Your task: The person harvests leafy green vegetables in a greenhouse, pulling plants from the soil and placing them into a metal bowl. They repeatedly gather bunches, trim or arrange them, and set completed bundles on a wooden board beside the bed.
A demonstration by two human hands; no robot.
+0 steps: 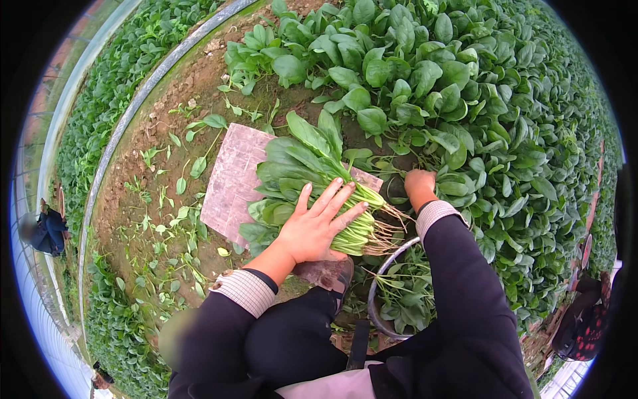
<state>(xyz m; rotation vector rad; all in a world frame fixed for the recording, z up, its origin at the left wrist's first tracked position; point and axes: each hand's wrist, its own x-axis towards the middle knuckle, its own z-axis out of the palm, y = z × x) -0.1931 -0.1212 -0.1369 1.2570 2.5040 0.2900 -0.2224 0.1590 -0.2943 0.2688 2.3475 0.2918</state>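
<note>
My left hand (321,217) lies flat with its fingers spread on top of a bunch of spinach (299,167). The bunch rests on a pinkish, worn board (232,174), its leaves towards the upper left and its pale roots out past the board's right side. To the right, my right hand (420,183) is down at the base of the growing spinach plants (456,144), its fingers curled and mostly hidden; whether it grips a stem cannot be made out. Below that hand stands a round basin (374,304) with loose greens in it, partly covered by my right sleeve.
Loose leaves and small seedlings lie on the bare soil (164,134) at the left. A grey pipe or edging strip (117,134) curves along the bed. My boot (344,279) is beside the basin. Other people (45,229) are at the far left and lower right (583,319).
</note>
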